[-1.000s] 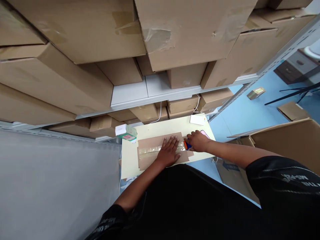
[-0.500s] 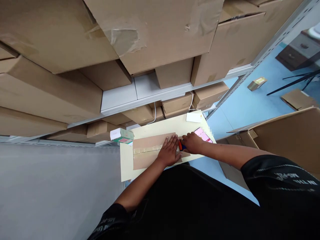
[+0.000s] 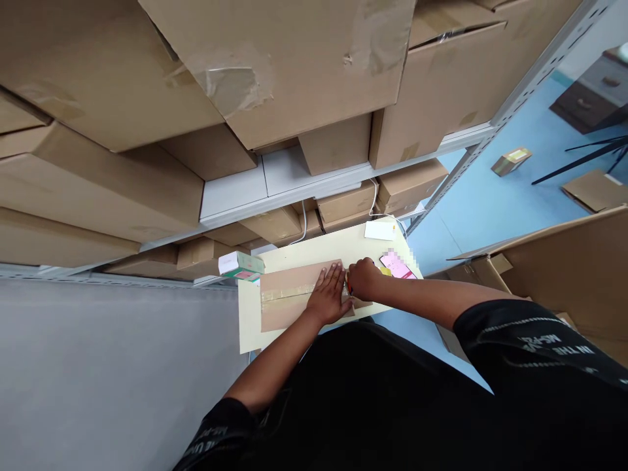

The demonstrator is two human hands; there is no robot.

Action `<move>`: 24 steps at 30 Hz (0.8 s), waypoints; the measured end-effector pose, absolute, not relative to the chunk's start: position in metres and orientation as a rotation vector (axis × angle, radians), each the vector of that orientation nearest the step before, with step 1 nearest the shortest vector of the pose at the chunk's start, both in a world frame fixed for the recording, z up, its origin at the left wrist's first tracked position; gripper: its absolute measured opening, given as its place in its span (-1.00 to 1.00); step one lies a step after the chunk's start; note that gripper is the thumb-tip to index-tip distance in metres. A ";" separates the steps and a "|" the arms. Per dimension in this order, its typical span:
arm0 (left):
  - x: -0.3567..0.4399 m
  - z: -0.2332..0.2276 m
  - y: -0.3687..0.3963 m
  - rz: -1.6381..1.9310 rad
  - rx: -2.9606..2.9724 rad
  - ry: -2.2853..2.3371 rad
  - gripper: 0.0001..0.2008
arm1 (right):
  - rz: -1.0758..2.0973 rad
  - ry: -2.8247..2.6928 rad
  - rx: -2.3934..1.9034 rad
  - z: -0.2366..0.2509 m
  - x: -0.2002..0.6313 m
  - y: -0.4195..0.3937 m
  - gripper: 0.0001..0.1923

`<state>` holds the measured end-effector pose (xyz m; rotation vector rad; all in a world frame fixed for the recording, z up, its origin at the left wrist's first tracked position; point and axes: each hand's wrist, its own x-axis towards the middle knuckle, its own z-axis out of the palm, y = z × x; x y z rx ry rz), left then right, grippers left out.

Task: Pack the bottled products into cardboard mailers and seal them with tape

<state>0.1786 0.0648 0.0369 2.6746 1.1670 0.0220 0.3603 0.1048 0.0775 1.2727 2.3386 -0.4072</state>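
Two hands on flat carton [image 3: 289,294]: left hand [image 3: 330,297] spread flat, right hand [image 3: 363,280] curled.

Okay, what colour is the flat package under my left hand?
Plain brown cardboard, with a strip of clear tape running along it; the head view shows it best.

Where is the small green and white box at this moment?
In the head view, the small green and white box sits at the table's far left corner, just left of the taped cardboard box.
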 end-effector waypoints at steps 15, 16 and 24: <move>0.179 0.036 0.066 0.076 2.647 1.166 -0.04 | -0.930 1.828 1.892 0.014 0.447 0.012 -0.33; 0.178 0.036 0.065 0.074 2.644 1.164 -0.03 | -1.009 1.775 2.000 0.009 0.454 0.010 -0.33; 0.177 0.040 0.063 0.146 2.632 1.154 -0.13 | -1.565 1.256 2.530 -0.045 0.465 -0.017 -0.48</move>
